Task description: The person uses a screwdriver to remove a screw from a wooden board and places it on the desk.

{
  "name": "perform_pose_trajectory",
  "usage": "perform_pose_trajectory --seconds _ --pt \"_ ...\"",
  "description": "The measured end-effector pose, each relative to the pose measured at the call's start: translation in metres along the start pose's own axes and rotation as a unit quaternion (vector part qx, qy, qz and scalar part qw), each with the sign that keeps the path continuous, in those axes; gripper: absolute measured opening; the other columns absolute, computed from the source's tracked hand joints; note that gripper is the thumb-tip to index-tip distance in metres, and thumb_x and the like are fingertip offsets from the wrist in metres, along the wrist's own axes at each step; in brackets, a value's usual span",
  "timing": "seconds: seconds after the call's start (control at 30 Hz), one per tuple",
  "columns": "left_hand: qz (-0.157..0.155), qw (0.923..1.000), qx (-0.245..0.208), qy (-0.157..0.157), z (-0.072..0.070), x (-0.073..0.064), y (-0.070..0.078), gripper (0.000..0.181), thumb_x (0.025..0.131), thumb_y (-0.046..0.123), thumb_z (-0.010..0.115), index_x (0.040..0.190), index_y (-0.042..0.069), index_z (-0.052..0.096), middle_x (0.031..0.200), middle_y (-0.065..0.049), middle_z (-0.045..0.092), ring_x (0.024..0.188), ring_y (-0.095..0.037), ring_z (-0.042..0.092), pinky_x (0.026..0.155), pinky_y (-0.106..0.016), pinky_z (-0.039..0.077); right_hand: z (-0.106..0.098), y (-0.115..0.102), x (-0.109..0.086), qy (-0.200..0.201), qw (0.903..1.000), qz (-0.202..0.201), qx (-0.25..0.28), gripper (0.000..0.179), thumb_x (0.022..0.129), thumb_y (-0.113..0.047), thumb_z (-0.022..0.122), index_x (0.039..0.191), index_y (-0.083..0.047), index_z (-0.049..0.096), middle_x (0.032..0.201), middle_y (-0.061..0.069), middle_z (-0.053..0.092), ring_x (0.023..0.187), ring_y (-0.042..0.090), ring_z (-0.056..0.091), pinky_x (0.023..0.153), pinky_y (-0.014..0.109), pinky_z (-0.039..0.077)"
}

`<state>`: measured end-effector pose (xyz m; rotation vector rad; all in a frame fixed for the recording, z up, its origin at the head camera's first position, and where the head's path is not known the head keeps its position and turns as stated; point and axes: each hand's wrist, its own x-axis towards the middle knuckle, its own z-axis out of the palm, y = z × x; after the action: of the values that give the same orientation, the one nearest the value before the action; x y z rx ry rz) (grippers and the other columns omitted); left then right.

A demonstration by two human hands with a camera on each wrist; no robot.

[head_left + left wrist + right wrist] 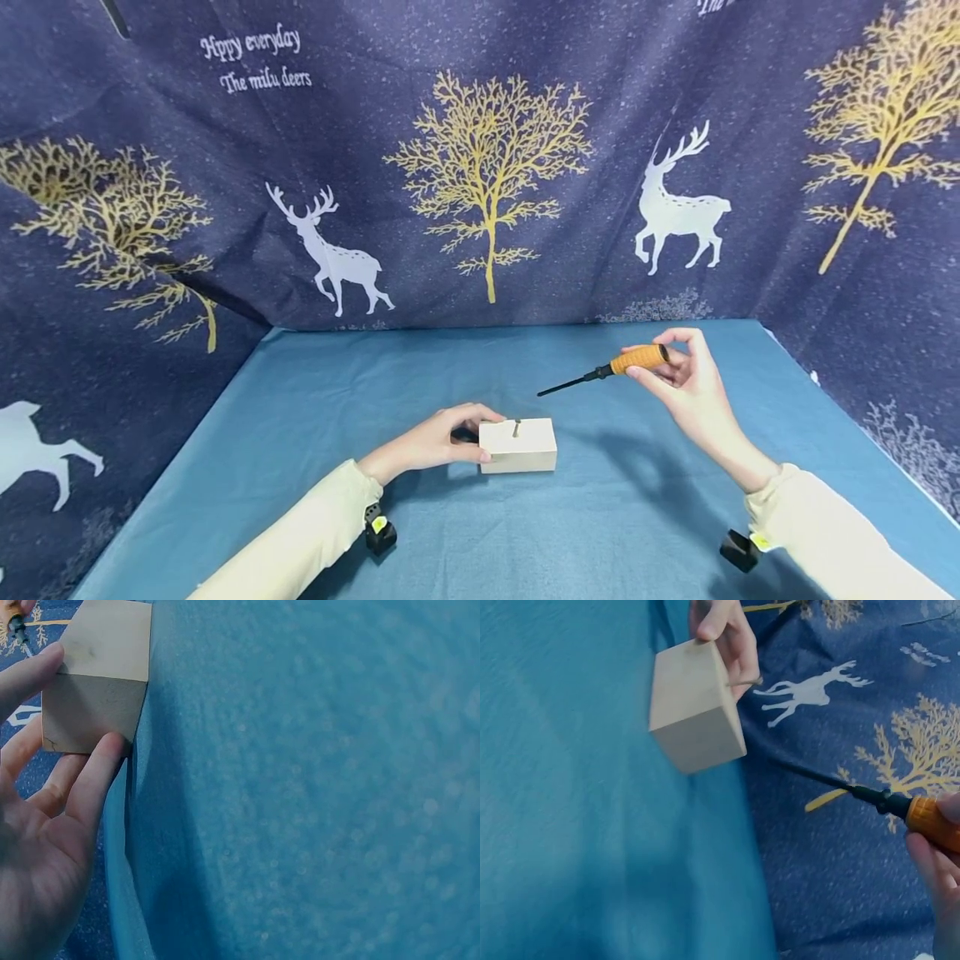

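Note:
A pale wooden block [519,457] lies on the blue cloth, and a screw [517,428] stands up from its top face. My left hand [450,437] grips the block's left end, thumb on the near side and fingers at the far side. In the left wrist view the fingers press against the block [101,712]. Up to the right, my right hand [693,383] pinches the orange handle of a screwdriver [641,359]. Its dark shaft slants down to the left, the tip in the air apart from the screw. The right wrist view shows the screw [744,682] jutting from the block.
Blue cloth [337,383] covers the table. Behind it hangs a dark blue curtain [525,50] printed with white deer and golden trees. A small black device [381,533] is strapped on the left wrist, and another black device [740,550] on the right.

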<state>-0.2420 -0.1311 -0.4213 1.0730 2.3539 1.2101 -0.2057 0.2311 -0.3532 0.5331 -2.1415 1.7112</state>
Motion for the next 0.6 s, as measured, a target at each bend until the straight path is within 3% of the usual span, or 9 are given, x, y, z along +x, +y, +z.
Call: perform_pose_trajectory --seconds 0.13,0.27,0.43,0.6 --pt "-0.002 1.0 0.0 -0.001 0.0 0.001 0.002 0.05 0.09 0.026 0.074 0.137 0.021 0.056 0.122 -0.003 0.065 0.104 -0.01 0.063 0.091 -0.029 0.052 -0.005 0.007 -0.008 0.021 0.9948 0.021 -0.098 0.044 0.089 -0.009 0.072 0.116 -0.003 0.038 0.111 0.006 0.075 0.09 -0.003 0.071 0.074 0.015 0.056" --pt "0.003 1.0 0.004 0.004 0.001 0.0 0.001 0.051 0.09 0.025 0.073 0.137 0.018 0.056 0.121 -0.007 0.066 0.104 -0.013 0.063 0.09 -0.031 0.053 -0.006 0.014 -0.012 0.029 0.9861 0.027 -0.162 0.046 0.086 -0.009 0.076 0.113 -0.001 0.039 0.109 0.026 0.072 0.083 -0.01 0.067 0.07 0.014 0.055" --pt "0.001 1.0 0.005 0.004 0.002 0.0 0.001 0.051 0.09 0.025 0.073 0.137 0.016 0.056 0.121 -0.008 0.066 0.105 -0.016 0.064 0.091 -0.034 0.053 -0.012 0.019 -0.018 0.032 0.9751 0.014 -0.219 0.046 0.082 -0.005 0.08 0.108 -0.003 0.043 0.102 0.024 0.073 0.078 -0.018 0.061 0.066 0.011 0.053" --pt "0.003 1.0 0.004 0.004 0.003 0.001 0.002 0.05 0.09 0.023 0.073 0.137 0.015 0.056 0.121 -0.009 0.066 0.106 -0.018 0.064 0.091 -0.034 0.053 -0.018 0.024 -0.024 0.032 0.9658 0.002 -0.257 0.045 0.08 -0.008 0.082 0.103 -0.004 0.044 0.092 0.018 0.076 0.077 -0.017 0.061 0.061 0.014 0.05"
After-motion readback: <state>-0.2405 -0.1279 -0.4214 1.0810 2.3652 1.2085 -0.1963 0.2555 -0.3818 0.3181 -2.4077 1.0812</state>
